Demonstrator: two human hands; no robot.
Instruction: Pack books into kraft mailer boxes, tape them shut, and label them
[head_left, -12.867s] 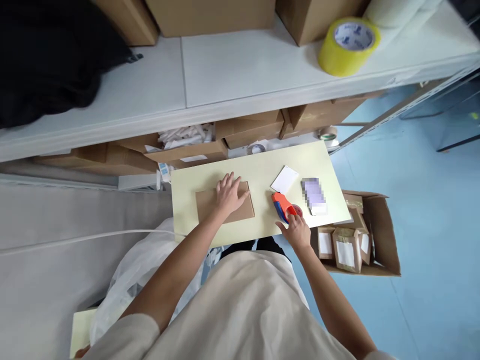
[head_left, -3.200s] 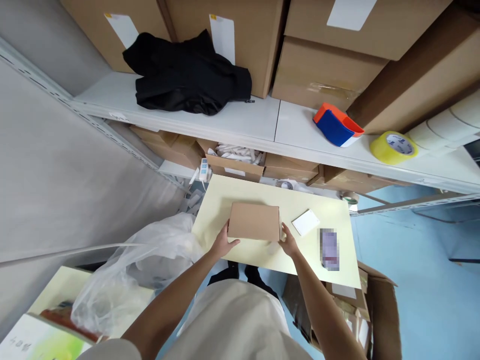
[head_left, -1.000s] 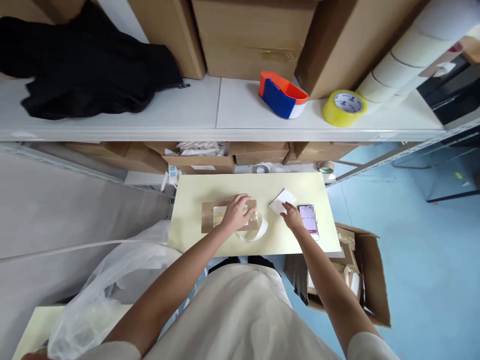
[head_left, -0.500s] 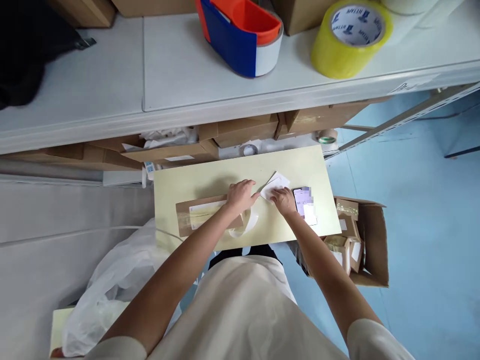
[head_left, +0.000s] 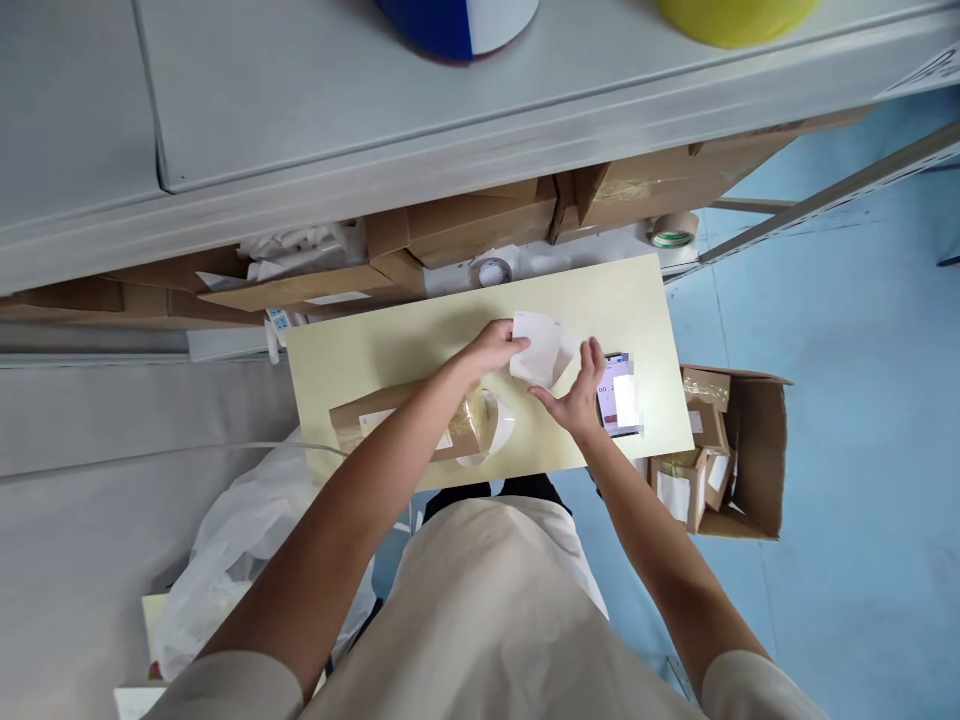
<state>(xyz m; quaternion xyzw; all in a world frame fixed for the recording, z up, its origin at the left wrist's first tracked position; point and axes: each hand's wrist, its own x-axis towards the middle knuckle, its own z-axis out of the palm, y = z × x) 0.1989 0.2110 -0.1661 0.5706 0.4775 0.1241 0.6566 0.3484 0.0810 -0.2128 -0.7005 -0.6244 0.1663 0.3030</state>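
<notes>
A small white sheet of paper is pinched at its left edge between the thumb and fingers of my left hand, above the pale yellow tabletop. Just to the right of the sheet is my right hand, thumb and fingers spread apart, holding nothing. A long cardboard box with clear tape and a white label lies under my left forearm, partly hidden. At its right end curls a white strip. Beside my right hand lies a phone with a lit screen.
An open carton of small boxes stands right of the table. Beyond the far edge are tape rolls and large cartons, under a grey shelf. A translucent plastic bag lies at left, near a pale cable.
My left hand has moved from over the box's end to the white paper and holds it raised. My right hand has let go of the paper and spread its fingers. The view has shifted.
</notes>
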